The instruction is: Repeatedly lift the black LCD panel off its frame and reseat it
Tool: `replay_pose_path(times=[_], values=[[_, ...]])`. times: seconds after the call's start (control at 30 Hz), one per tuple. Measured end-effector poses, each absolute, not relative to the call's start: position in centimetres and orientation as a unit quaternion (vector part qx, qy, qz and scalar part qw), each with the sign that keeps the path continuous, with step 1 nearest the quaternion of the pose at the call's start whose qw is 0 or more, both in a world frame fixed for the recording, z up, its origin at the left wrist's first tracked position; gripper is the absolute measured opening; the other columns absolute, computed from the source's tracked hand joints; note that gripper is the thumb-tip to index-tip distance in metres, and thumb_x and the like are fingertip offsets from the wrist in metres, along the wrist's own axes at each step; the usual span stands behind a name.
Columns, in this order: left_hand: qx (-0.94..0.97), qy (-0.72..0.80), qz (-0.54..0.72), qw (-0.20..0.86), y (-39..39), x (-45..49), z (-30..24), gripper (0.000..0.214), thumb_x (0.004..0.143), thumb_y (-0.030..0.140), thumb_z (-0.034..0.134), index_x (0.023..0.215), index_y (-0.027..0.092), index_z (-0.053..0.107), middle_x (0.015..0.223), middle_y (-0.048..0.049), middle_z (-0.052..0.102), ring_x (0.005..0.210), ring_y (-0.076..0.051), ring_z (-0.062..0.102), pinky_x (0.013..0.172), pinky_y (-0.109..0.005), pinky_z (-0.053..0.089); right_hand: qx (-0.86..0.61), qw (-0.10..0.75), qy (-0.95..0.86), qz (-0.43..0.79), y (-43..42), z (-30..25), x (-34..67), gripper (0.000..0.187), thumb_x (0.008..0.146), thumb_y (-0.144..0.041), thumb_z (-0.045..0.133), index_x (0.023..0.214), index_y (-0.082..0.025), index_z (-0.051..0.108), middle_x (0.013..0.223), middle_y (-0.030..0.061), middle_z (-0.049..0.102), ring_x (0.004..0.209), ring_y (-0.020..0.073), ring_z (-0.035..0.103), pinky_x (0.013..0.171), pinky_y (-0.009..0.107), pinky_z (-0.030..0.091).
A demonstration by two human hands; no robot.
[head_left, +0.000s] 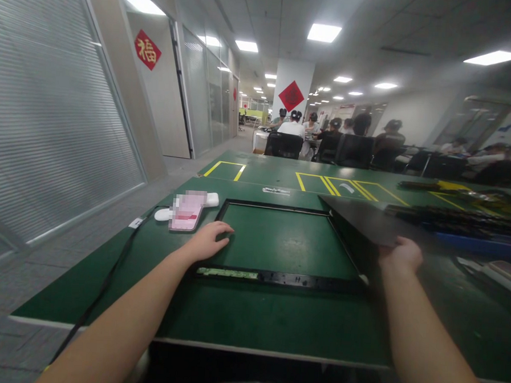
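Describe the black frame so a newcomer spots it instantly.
On the green table, look between the left hand and the right hand. The black frame lies flat there. Unlike the dark sheet held in the right hand, its middle is open, showing green.

This looks part office, part workshop. Glass partitions (207, 94) and black chairs (283, 146) suggest the first, a yellow-marked green table (274, 321) the second.

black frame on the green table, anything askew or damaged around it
No damage is visible, though blur hides detail. The dark panel is tilted at the right of the black frame, but the right hand holds it. A small white piece inside a yellow outline looks stray, lying askew.
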State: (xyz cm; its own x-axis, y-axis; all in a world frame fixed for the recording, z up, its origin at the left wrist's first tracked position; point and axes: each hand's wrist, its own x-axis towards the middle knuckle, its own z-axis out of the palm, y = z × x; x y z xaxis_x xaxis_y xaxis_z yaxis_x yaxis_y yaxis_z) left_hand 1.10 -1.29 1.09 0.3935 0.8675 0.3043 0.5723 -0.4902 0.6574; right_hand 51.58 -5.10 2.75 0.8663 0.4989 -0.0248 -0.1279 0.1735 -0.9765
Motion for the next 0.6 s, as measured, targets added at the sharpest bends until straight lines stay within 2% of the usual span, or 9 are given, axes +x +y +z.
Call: replay_pose_path(times=[0.1, 0.2, 0.3, 0.43, 0.6], values=[[0.797, 0.451, 0.325, 0.235, -1.3, 1.1, 1.1, 0.024, 0.073, 0.034, 0.07, 0.094, 0.025, 0.078, 0.112, -0.0111, 0.072, 0.11, -0.034, 0.063, 0.106, -0.048, 0.043, -0.578, 0.789, -0.014, 0.211, -4.9, 2.3, 50.9, 0.024, 0.056, -0.016, 0.049, 0.077, -0.024, 0.039, 0.08, 0.0, 0.052, 0.076, 0.0175, 0.061, 0.068, 0.034, 0.051], [0.803, 0.449, 0.32, 0.226, -1.3, 1.1, 1.2, 0.025, 0.073, 0.035, 0.069, 0.094, 0.024, 0.077, 0.113, -0.0114, 0.072, 0.111, -0.034, 0.063, 0.106, -0.048, 0.043, -0.588, 0.785, -0.014, 0.194, -4.4, 1.6, 50.6, 0.025, 0.056, -0.016, 0.049, 0.076, -0.024, 0.038, 0.082, -0.0001, 0.053, 0.077, 0.0187, 0.061, 0.067, 0.036, 0.055], [0.823, 0.454, 0.281, 0.195, -1.3, 1.1, 1.2, 0.03, 0.077, 0.034, 0.062, 0.101, 0.021, 0.075, 0.117, -0.0124, 0.071, 0.114, -0.032, 0.063, 0.107, -0.047, 0.043, -0.553, 0.812, 0.007, 0.186, -3.8, 0.6, 50.8, 0.025, 0.056, -0.013, 0.051, 0.076, -0.023, 0.04, 0.08, -0.0008, 0.054, 0.07, 0.0173, 0.06, 0.06, 0.034, 0.056], [0.84, 0.458, 0.242, 0.159, -1.3, 0.9, 1.2, 0.034, 0.082, 0.033, 0.055, 0.107, 0.018, 0.073, 0.121, -0.0133, 0.068, 0.116, -0.03, 0.062, 0.107, -0.046, 0.043, -0.502, 0.836, 0.071, 0.211, -3.4, -0.6, 51.8, 0.024, 0.059, -0.007, 0.055, 0.076, -0.021, 0.048, 0.075, -0.0021, 0.056, 0.063, 0.0139, 0.058, 0.053, 0.028, 0.055], [0.845, 0.457, 0.234, 0.146, -1.2, 0.9, 1.0, 0.035, 0.083, 0.032, 0.053, 0.108, 0.017, 0.072, 0.122, -0.014, 0.068, 0.116, -0.029, 0.062, 0.106, -0.044, 0.045, -0.502, 0.824, 0.064, 0.254, -3.3, -1.5, 53.0, 0.023, 0.064, -0.007, 0.058, 0.083, -0.02, 0.054, 0.072, -0.0021, 0.059, 0.059, 0.0143, 0.059, 0.052, 0.03, 0.057]])
